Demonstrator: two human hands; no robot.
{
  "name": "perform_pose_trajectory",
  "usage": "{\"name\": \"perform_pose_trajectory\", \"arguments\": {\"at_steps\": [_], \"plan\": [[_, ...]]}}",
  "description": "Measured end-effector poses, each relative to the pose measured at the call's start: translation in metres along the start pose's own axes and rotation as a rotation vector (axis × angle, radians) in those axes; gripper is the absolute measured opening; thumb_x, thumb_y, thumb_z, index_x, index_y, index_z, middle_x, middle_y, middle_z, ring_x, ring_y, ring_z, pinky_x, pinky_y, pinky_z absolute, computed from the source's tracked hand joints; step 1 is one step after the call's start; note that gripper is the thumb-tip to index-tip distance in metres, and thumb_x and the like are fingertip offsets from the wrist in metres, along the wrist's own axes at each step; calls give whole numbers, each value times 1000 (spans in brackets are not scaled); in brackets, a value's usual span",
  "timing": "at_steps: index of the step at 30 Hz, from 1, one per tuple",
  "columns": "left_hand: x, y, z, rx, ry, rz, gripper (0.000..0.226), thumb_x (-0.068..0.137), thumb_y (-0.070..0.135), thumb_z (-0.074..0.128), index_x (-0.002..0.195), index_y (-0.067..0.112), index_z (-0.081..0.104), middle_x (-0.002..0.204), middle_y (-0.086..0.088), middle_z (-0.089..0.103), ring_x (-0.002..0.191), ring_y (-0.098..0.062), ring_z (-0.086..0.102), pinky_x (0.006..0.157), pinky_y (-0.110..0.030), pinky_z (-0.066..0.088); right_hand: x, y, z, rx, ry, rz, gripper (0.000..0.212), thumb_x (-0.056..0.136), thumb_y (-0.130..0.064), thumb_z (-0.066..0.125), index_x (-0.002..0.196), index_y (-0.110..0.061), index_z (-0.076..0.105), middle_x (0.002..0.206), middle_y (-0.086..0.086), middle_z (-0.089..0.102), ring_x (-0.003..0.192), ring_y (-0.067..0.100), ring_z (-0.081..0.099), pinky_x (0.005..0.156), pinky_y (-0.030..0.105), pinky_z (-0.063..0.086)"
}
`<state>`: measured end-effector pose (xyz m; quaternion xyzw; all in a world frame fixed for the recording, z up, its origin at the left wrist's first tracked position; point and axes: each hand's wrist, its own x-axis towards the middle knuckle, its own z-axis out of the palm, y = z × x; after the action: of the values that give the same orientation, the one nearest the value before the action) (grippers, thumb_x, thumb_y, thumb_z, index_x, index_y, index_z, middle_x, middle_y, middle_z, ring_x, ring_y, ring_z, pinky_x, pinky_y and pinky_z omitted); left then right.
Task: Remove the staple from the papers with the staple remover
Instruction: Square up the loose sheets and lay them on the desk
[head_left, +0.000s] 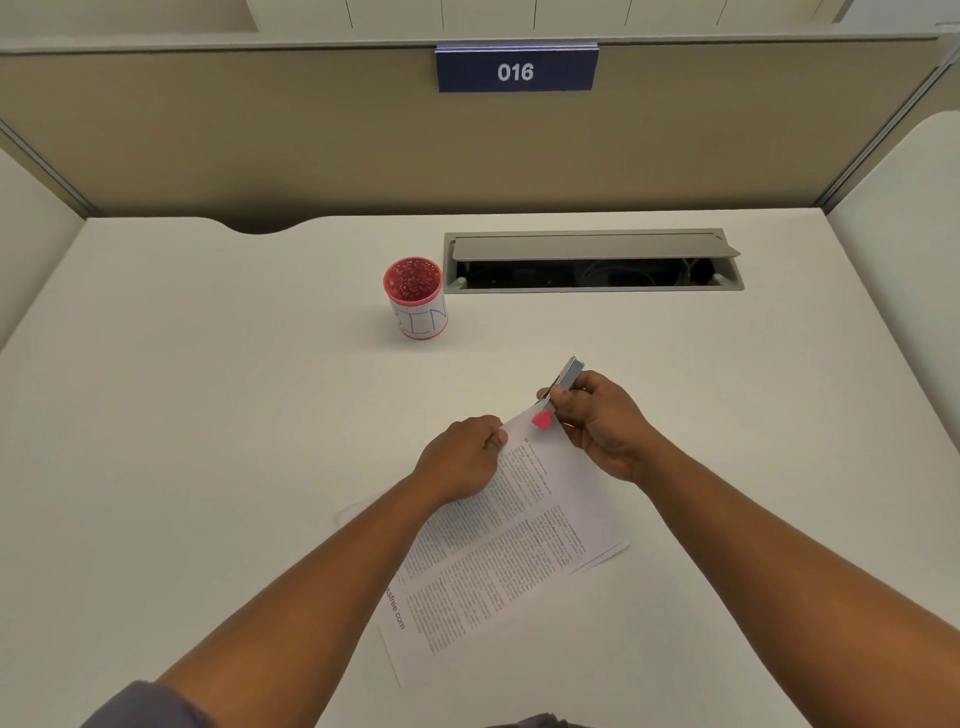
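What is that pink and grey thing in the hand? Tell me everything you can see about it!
It is the staple remover, a slim tool with a flat grey metal body and a pink tip at its lower end. The right hand pinches it around the middle, tilted, grey end pointing up and away. The pink tip meets the top corner of the papers, which the left hand pinches nearby. The staple itself is too small to see.

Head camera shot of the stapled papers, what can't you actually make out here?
- Staple: hidden in the head view at the papers' top corner, behind the staple remover and both hands.
- Remover's jaws: covered by the right hand; open or shut, cannot tell.
- Printed text: too small to read.
- Papers' left edge: covered by the left hand and forearm.
- Red cup contents: too small.
- Cable tray interior: dark.
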<state>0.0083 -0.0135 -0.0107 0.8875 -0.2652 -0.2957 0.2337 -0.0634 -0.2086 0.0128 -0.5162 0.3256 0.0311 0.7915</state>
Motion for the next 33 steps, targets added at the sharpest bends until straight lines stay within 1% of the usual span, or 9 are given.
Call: {"name": "perform_pose_trajectory", "arguments": {"at_steps": [4,8,10,13,15,20,25,30,33], "plan": [[0,1,-1,35,10,16,33,107,37,37,78,26,48,77,5,61,71,-17,57,58,-31,37,1,-1,4,-129,22,-54,27,93,-11,70,118,-6,61,110,20,73,94,28,65,93,47,55],[-1,2,-3,57,26,40,33,108,37,37,77,27,46,75,5,59,70,-17,56,59,-32,38,2,-1,7,-212,40,-139,13,94,-7,68,106,-5,64,89,9,76,78,17,71,71,29,57],[-1,2,-3,48,35,46,34,107,36,37,76,25,45,75,4,58,71,-20,56,59,-33,38,2,-1,8,-229,60,-150,15,94,-8,69,107,-4,65,88,8,77,75,14,71,66,24,56],[-1,2,-5,29,28,27,35,108,36,36,74,27,44,76,5,59,72,-20,56,59,-33,38,1,-1,9,-174,54,-130,19,93,-13,72,110,-8,64,97,14,75,82,17,70,77,33,58],[0,1,-6,13,32,13,35,108,36,36,74,27,44,77,4,59,73,-20,57,60,-33,37,1,-1,8,-143,70,-139,19,93,-16,71,109,-10,64,97,8,75,86,16,70,85,33,57],[2,-6,-8,-226,64,-90,36,108,31,38,76,16,44,76,-1,54,70,-19,50,65,-35,35,4,-2,-5,-270,361,-215,18,90,-25,74,101,-15,64,87,1,71,70,11,68,66,27,52],[8,-13,-10,-539,187,-270,31,107,26,39,84,10,52,84,-6,56,76,-19,48,64,-33,35,0,12,-38,-596,645,-227,13,78,-35,66,85,-29,57,78,-1,71,62,13,69,59,33,49],[18,-15,-8,-683,326,-348,32,108,25,38,85,13,57,85,2,61,74,-13,53,60,-27,39,1,21,-63,-900,739,-162,16,78,-38,60,91,-30,57,91,-8,64,80,21,63,81,44,53],[23,-14,-7,-729,367,-395,32,108,26,37,88,13,58,90,4,64,77,-10,57,61,-24,41,2,26,-72,-975,758,-151,12,80,-35,60,90,-29,57,92,-5,63,82,25,62,84,44,50]]}}
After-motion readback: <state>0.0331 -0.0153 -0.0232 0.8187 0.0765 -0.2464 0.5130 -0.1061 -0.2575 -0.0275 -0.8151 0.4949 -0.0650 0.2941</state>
